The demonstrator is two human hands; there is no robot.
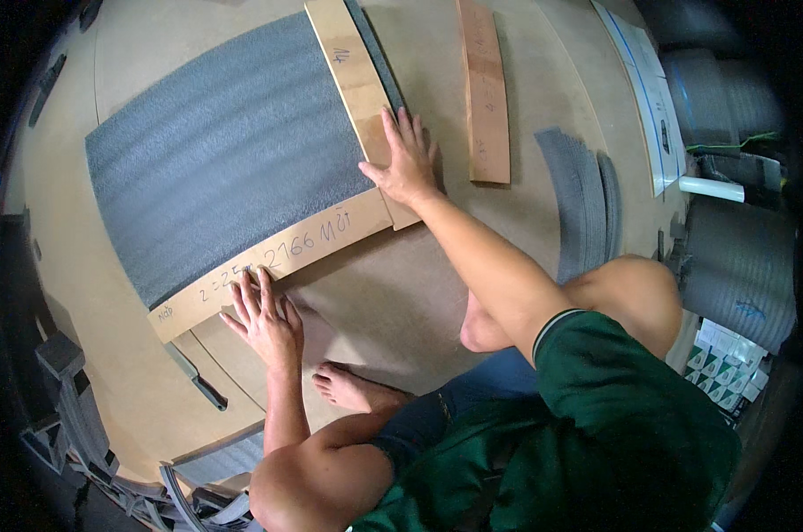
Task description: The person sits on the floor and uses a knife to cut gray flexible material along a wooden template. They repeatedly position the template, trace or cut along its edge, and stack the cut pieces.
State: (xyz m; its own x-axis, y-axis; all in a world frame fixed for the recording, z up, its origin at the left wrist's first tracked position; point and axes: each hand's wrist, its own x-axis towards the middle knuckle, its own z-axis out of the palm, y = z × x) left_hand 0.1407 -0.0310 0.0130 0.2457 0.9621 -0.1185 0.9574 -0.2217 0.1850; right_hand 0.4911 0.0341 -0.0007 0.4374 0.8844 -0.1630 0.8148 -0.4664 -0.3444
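A large grey foam sheet [233, 151] lies flat on the tan floor boards. Along its near edge runs a wooden board [326, 232] with handwriting on it. My left hand [267, 324] rests its spread fingertips on this board, left of its middle. A second wooden board [353, 80] lies over the sheet near its right edge, and its near end meets the first board at a corner. My right hand [408, 160] presses on the second board near that corner, fingers spread and thumb out to the left. Neither hand grips anything.
A knife with a dark handle [208, 390] lies on the floor left of my left hand. Another wooden board [486, 97] lies to the right, with grey foam strips [579, 199] beyond it. Foam rolls [734, 275] stand at the far right. Foam offcuts [78, 399] are piled at the lower left.
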